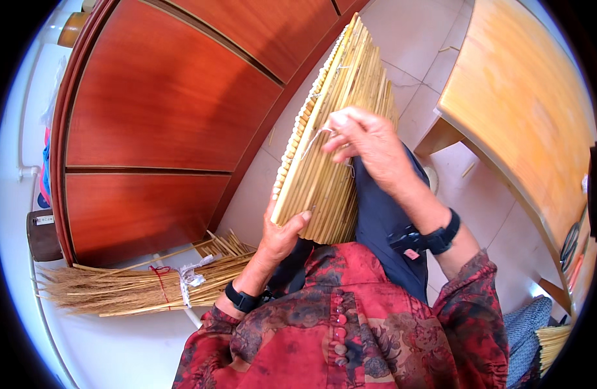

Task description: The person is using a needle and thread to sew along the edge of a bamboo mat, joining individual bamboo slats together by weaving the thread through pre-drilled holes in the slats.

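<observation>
A panel of pale yellow stalks [324, 175] stands slanted over my lap, its rows of stalks laid side by side and bound with white string. Along its left edge runs a line of cut stalk ends. My left hand [279, 238] grips the panel's near lower corner, thumb on the face and fingers behind, partly hidden. Over the panel's middle, my right hand [370, 146] is closed in a pinch on a white string [315, 139] that loops out from the stalks. Whether a needle is in those fingers I cannot tell.
A bundle of bristly stalks [149, 285] tied with red and white string lies at the left, below a red-brown wooden cabinet [175, 110]. A light wooden table [519, 84] stands at the right. Stalk scraps lie on the tiled floor [464, 188]. Grey cloth [526, 334] lies at lower right.
</observation>
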{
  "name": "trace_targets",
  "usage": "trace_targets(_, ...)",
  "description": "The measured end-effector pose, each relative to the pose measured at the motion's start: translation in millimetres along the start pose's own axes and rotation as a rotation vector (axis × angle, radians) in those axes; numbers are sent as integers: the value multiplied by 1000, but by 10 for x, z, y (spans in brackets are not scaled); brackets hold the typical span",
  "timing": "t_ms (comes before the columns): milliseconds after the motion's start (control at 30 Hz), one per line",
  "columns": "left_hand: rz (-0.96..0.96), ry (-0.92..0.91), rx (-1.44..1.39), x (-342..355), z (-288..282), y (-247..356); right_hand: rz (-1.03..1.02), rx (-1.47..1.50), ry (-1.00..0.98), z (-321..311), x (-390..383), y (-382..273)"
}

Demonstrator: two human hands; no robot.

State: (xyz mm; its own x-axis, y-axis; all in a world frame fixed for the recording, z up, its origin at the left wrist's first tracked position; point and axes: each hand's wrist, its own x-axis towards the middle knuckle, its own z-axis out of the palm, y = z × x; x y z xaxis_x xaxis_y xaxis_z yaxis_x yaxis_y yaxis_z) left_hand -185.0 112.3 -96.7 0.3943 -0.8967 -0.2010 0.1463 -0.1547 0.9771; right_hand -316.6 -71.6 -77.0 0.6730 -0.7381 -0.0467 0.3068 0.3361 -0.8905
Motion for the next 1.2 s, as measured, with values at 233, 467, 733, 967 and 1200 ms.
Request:
trace_targets(233,-34,5,-26,-33,13,34,-405,-660,253,-526,-229,-339)
trace_targets(467,-35,36,-102,15,111,119,-242,-583,-71,-23,-418,-75)
trace_targets(733,-57,106,-248,257,108,297,-357,-783,-56,60,-50,174)
trace_targets(967,-104,99,-291,365,-34,263,-452,-895,-86,61,124,248)
trace_targets(1200,-123,77,-316,367,-35,252,-387,-813,-104,72,153,236)
